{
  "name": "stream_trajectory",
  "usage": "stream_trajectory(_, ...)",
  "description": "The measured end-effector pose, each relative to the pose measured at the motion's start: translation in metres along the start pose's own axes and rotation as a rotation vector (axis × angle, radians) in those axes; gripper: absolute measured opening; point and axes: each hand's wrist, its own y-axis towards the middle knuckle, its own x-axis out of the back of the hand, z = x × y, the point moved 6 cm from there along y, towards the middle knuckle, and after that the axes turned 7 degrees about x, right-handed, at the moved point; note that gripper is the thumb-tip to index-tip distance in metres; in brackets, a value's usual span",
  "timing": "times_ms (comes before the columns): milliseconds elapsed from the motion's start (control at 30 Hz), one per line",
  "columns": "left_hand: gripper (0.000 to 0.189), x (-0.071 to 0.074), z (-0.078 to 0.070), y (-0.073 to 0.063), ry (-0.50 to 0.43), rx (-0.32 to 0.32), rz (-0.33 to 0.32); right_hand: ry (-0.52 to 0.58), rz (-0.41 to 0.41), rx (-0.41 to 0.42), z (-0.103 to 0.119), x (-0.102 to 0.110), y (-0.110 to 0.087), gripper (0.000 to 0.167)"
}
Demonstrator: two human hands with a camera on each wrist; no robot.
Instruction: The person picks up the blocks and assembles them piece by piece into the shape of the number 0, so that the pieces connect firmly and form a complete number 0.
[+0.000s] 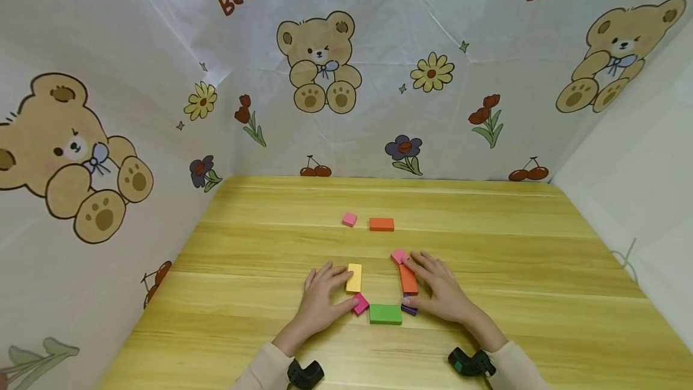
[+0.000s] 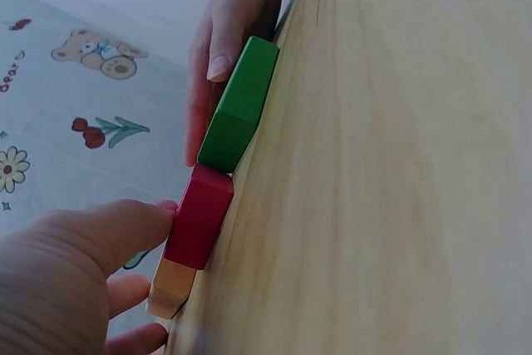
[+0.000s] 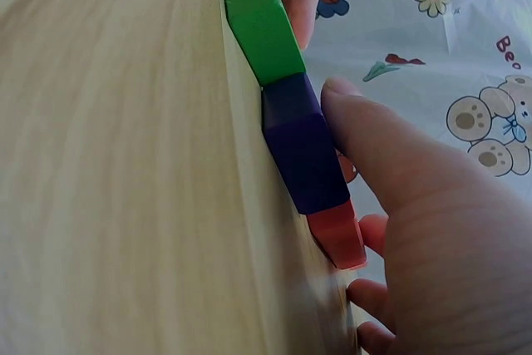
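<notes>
Several wooden blocks form a U open at the back, between my two hands. My left hand [image 1: 319,298] lies at its left side, fingers extended: the index fingertip touches the yellow block [image 1: 354,279] and the thumb the magenta block [image 1: 361,304]. The green block [image 1: 385,315] lies along the front, between the magenta and purple blocks. On the other side my right hand [image 1: 443,292] has its thumb against the purple block [image 3: 306,145], which it partly covers. Its fingers stretch along the orange block [image 1: 408,280] toward the pink block [image 1: 399,256] at the back end.
Farther back on the wood-grain table [image 1: 281,227] lie a small pink block [image 1: 349,219] and an orange block [image 1: 381,224]. A bear-print cloth [image 1: 373,119] rises along the table's back and left edges. A black device [image 1: 471,363] is strapped at the right wrist.
</notes>
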Motion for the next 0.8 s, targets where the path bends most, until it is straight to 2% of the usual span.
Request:
stream_trajectory(300, 0.054, -0.001, -0.001, 0.002, -0.041, 0.001, -0.001, -0.002, -0.001, -0.008, -0.002, 0.001, -0.001, 0.08)
stream_trajectory(467, 0.054, 0.007, 0.0, 0.011, -0.127, 0.082, 0.009, -0.013, -0.002, 0.005, 0.0, 0.001, 0.0, 0.08)
stream_trajectory(633, 0.053, 0.022, 0.0, 0.04, -0.213, 0.177, -0.002, -0.006, -0.011, 0.01, 0.002, 0.002, 0.001, 0.079)
stream_trajectory(800, 0.052, 0.032, 0.01, 0.083, -0.158, 0.228, -0.05, 0.0, -0.007, 0.01, 0.003, 0.003, 0.001, 0.079)
